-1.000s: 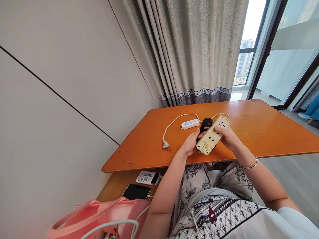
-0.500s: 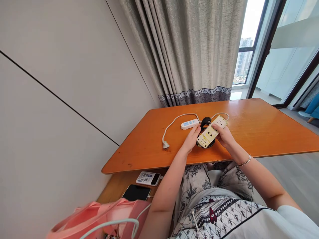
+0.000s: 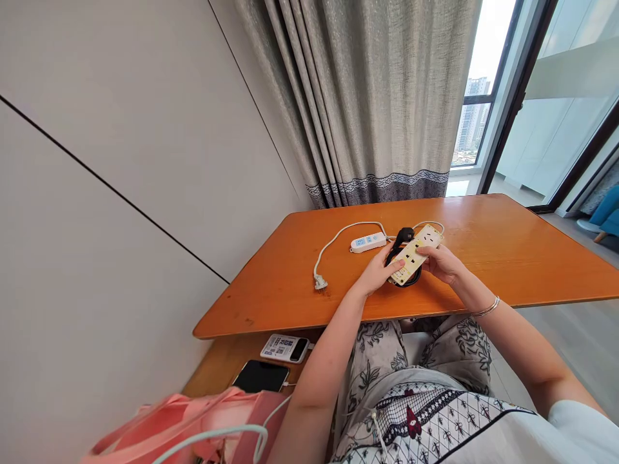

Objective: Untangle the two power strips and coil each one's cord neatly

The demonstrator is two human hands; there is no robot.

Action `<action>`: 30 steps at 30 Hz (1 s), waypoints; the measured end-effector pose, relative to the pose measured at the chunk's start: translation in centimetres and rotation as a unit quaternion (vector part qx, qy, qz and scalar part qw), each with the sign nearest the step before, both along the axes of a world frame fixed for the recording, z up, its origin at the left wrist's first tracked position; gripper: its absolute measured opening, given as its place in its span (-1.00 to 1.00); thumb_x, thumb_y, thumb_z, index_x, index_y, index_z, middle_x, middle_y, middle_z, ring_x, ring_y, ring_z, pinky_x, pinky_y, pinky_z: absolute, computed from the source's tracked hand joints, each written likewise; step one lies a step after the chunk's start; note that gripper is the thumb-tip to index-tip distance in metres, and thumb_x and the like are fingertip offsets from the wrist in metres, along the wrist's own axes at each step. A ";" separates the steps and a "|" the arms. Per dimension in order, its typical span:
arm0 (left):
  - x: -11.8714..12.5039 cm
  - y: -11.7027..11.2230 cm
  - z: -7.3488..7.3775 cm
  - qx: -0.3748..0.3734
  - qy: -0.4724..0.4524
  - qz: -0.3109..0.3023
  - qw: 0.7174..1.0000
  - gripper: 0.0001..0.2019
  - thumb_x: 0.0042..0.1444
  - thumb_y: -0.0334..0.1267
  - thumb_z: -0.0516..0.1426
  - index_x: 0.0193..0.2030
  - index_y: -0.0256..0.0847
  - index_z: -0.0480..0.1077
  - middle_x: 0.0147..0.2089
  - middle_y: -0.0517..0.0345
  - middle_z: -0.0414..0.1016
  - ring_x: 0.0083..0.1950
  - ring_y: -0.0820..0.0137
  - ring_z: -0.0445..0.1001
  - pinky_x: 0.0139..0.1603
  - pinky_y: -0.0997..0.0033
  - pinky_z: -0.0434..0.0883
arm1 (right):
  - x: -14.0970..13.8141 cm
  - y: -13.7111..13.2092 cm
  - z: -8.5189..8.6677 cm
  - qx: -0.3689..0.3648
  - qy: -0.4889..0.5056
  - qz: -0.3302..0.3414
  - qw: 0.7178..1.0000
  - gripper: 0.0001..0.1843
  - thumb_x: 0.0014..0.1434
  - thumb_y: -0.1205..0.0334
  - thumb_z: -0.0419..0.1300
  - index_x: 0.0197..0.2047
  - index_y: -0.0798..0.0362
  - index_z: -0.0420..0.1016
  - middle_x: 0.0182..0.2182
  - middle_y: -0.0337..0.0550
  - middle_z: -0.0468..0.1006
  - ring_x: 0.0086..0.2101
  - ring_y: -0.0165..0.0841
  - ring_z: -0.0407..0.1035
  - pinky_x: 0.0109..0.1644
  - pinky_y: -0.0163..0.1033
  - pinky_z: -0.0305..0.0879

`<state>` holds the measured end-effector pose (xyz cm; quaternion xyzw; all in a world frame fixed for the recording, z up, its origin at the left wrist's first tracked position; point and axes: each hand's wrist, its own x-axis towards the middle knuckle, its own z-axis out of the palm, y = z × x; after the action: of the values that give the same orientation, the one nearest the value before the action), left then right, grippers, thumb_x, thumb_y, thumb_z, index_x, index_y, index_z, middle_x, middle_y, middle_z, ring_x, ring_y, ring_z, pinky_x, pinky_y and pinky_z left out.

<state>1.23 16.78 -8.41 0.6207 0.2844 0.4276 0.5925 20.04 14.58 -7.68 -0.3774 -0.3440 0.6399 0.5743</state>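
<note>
Between both hands is a cream power strip [image 3: 412, 259] with yellowish marks, tilted above the table. My left hand [image 3: 378, 270] grips its near left end, thumb lying on the socket face. My right hand [image 3: 442, 263] holds its right side with the thumb on top. A black plug [image 3: 404, 236] sticks up beside the strip's far left side, and a coiled black cord [image 3: 412, 280] shows under it. Just behind my left hand lies a smaller white power strip [image 3: 368, 242] with blue sockets. Its white cord curves left to a white plug [image 3: 320, 282].
The orange-brown wooden table [image 3: 271, 277] spans the view before me. Lower left, on a lower surface, are a white power bank [image 3: 284, 348], a dark-screened phone [image 3: 261, 376] and a pink bag [image 3: 178, 425]. A grey curtain [image 3: 382, 96] hangs behind the table.
My left thumb has moved from the strip's side edge onto its socket face. The strip and black plug have shifted slightly right. The white strip stays in place.
</note>
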 end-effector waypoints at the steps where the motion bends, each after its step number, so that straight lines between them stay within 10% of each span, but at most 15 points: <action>1: 0.1 0.2 0.1 0.004 0.002 -0.002 1.000 -0.28 -0.12 -0.06 0.41 0.22 -0.17 0.41 0.29 -0.04 0.44 0.37 0.03 0.30 0.36 0.13 0.27 | -0.1 0.0 0.0 0.010 0.009 -0.013 1.000 -0.67 -0.12 0.40 0.38 -0.21 0.06 0.55 -0.24 -0.11 0.71 -0.36 -0.33 0.59 -0.34 -0.32 0.56; 12: 0.6 3.4 0.4 -0.081 -0.079 0.045 0.993 -0.43 0.18 0.08 0.19 0.29 -0.07 0.34 0.28 -0.05 0.45 0.16 0.21 0.52 0.13 0.23 0.42 | 2.1 3.8 0.5 0.049 0.051 -0.121 0.990 -0.68 -0.04 0.37 0.33 -0.17 0.03 0.47 -0.29 -0.17 0.68 -0.30 -0.31 0.59 -0.21 -0.26 0.60; 22: -0.1 6.8 -3.5 -0.106 0.041 0.156 0.981 -0.74 0.13 -0.09 0.25 -0.15 -0.22 0.44 -0.03 -0.01 0.57 -0.27 0.48 0.55 -0.29 0.53 0.40 | 13.1 12.6 1.4 -0.013 0.068 -0.384 0.921 -0.71 0.06 0.47 0.23 -0.14 0.07 0.34 -0.24 -0.18 0.56 -0.23 -0.43 0.51 -0.15 -0.35 0.54; 30: -0.2 5.8 -4.0 -0.055 0.093 0.107 0.988 -0.72 -0.04 -0.12 0.34 -0.24 -0.22 0.49 -0.20 0.06 0.56 -0.29 0.40 0.53 -0.28 0.44 0.42 | 17.8 15.5 -1.2 -0.097 0.023 -0.465 0.880 -0.71 0.07 0.50 0.20 -0.16 0.04 0.30 -0.26 -0.20 0.48 -0.30 -0.45 0.45 -0.30 -0.41 0.49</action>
<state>1.00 22.54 -12.43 0.5901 0.4266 0.4125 0.5474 37.88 30.04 -8.90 -0.5334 -0.0520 0.3381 0.7736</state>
